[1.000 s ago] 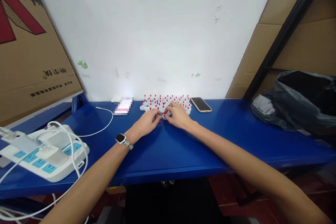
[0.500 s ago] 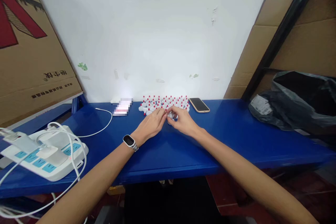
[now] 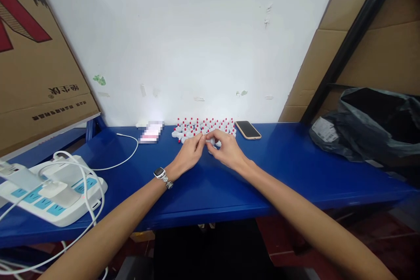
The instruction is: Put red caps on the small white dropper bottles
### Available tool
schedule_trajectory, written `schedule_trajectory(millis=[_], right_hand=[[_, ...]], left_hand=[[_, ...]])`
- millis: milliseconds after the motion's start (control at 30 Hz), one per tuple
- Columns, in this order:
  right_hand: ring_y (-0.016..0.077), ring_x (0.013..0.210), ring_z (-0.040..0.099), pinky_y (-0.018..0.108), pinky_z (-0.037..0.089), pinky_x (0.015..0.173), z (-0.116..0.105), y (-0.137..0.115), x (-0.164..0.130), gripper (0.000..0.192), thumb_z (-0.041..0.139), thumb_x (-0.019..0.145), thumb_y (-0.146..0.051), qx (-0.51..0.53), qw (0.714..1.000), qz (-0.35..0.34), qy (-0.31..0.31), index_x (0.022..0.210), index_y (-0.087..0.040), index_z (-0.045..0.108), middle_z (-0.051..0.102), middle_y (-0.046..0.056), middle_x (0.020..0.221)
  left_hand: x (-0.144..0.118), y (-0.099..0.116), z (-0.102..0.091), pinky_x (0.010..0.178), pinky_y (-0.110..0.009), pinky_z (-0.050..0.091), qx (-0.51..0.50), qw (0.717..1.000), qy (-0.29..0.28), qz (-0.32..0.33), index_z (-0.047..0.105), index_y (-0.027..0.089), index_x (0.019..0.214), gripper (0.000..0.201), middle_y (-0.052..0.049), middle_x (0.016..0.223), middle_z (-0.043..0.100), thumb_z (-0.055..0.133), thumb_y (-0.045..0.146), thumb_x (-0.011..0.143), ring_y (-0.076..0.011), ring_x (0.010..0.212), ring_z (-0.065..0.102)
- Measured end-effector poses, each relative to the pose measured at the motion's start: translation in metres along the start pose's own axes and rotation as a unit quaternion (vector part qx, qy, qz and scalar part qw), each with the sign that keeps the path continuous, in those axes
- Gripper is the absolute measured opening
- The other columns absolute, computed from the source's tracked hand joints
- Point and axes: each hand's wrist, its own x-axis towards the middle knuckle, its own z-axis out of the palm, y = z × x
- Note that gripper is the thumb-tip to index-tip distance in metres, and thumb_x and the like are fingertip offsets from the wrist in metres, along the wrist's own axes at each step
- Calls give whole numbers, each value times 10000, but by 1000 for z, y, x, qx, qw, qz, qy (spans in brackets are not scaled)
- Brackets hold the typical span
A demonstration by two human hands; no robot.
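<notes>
My right hand [image 3: 229,150] is closed around a small white bottle [image 3: 211,141], whose rounded side shows between the thumb and curled fingers. My left hand [image 3: 189,151] meets it fingertip to fingertip at the bottle's top end, thumb and fingers pinched together. Whatever the left fingertips hold is hidden, and so is the held bottle's tip. Right behind both hands, several small white bottles with red caps [image 3: 206,125] crowd together, mostly upright, a few tilted or lying at the left edge.
A phone [image 3: 248,130] lies right of the bottles on the blue table [image 3: 210,188]. To the left are a blurred-out item [image 3: 151,132], a white cable [image 3: 134,153] and a power strip [image 3: 70,218] with chargers. A dark plastic bag [image 3: 341,135] sits at the right.
The view has shifted slightly. My left hand has straightened, its thumb now on top and its fingers less folded over the bottle's tip. My right hand keeps its hold on the bottle.
</notes>
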Motion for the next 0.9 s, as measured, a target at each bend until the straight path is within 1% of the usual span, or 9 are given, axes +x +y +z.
schedule_trajectory(millis=[167, 267, 300, 400, 500, 567, 633, 733, 900], right_hand=[[141, 724, 570, 277, 451, 704, -1, -3, 0, 101, 581, 840, -246, 42, 997, 60, 2, 898, -188, 640, 660, 25, 843], [147, 734, 551, 277, 445, 664, 1, 0, 1, 128, 624, 814, -312, 73, 990, 113, 46, 861, -194, 623, 619, 32, 857], [141, 694, 534, 273, 434, 628, 3, 2, 1, 154, 632, 809, -341, 101, 985, 133, 49, 848, -196, 599, 597, 20, 811], [119, 570, 495, 259, 401, 553, 11, 8, 2, 252, 628, 814, -425, 249, 950, 187, 8, 845, -214, 494, 542, -35, 671], [106, 532, 488, 246, 383, 535, 15, 12, 2, 331, 644, 806, -483, 335, 920, 203, -21, 840, -222, 444, 543, -55, 638], [99, 513, 458, 241, 355, 522, 14, 13, 3, 349, 632, 822, -516, 328, 922, 204, -15, 848, -222, 446, 527, -64, 614], [99, 518, 427, 241, 328, 520, 11, 13, 2, 355, 590, 858, -545, 285, 939, 192, -11, 822, -217, 458, 492, -64, 595], [98, 532, 375, 247, 292, 519, 10, 14, 2, 436, 488, 911, -590, 234, 957, 169, -38, 710, -207, 436, 405, -55, 578], [90, 495, 295, 252, 250, 489, 16, 19, 1, 521, 454, 888, -676, 302, 933, 193, -41, 658, -214, 380, 311, -64, 556]], left_hand=[[-4, 1, -8, 654, -294, 372, -38, 999, -22, -22, 467, 198, 852, 345, 16, 747, 527, 297, 438, 1032, -142, 667, 490], [-7, 0, -10, 712, -293, 430, -52, 998, -32, 7, 472, 202, 1025, 196, -18, 935, 572, 462, 393, 978, -149, 776, 538], [-7, -1, -10, 720, -295, 444, -48, 998, -38, 19, 461, 204, 1084, 227, -30, 984, 575, 524, 373, 946, -154, 804, 550], [-8, -1, -8, 682, -298, 458, -19, 998, -46, 40, 443, 211, 1173, 378, -46, 1028, 590, 624, 376, 884, -149, 753, 555], [-8, -1, -7, 666, -297, 464, -11, 998, -34, 43, 466, 209, 1168, 357, -43, 992, 601, 598, 419, 911, -140, 707, 550], [-8, -1, -7, 668, -291, 465, -16, 998, -24, 47, 471, 204, 1181, 333, -22, 904, 588, 558, 418, 942, -142, 707, 553], [-7, -1, -9, 657, -283, 458, -17, 998, -14, 53, 467, 200, 1205, 325, 1, 828, 558, 524, 412, 965, -138, 684, 543], [-7, -2, -10, 650, -276, 448, -14, 998, -10, 63, 471, 200, 1214, 311, 9, 809, 544, 498, 406, 982, -132, 672, 533], [-8, -4, -10, 686, -280, 459, 0, 997, 5, 76, 416, 222, 1331, 436, 2, 869, 546, 555, 395, 956, -129, 699, 529]])
